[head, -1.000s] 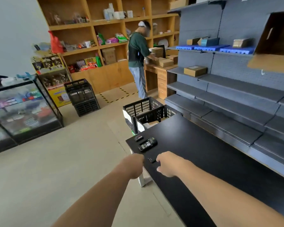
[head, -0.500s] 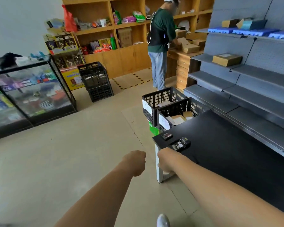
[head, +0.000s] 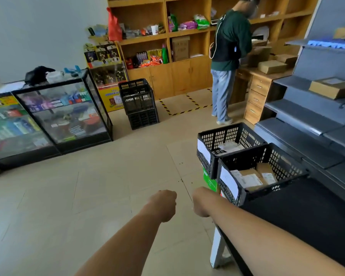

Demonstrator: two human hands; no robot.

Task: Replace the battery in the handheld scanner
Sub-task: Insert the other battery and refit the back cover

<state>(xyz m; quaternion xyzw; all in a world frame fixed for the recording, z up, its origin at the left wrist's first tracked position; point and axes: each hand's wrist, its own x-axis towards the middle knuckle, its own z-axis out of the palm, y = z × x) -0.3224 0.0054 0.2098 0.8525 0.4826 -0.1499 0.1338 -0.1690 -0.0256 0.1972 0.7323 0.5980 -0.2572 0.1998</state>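
Observation:
No scanner or battery shows in the head view. My right forearm crosses the near left corner of the black table (head: 307, 216) and covers that part of the top. My left hand (head: 164, 204) is a closed fist hanging over the floor, left of the table. My right hand (head: 201, 202) is also curled shut, just beyond the table's corner. Only its back shows, so whatever is inside the fingers stays hidden. The two fists are a small gap apart.
Two black crates (head: 257, 156) with parcels stand against the table's far end. Grey shelving (head: 317, 126) runs along the right. A person (head: 227, 56) stands at a wooden desk ahead. Stacked crates (head: 137, 104) and a glass display case (head: 64, 112) are on the left across the tiled floor.
The view has swung left and down, so the scanner and small parts on the table corner have dropped out of sight. Both fists have drawn off the table top to over the floor.

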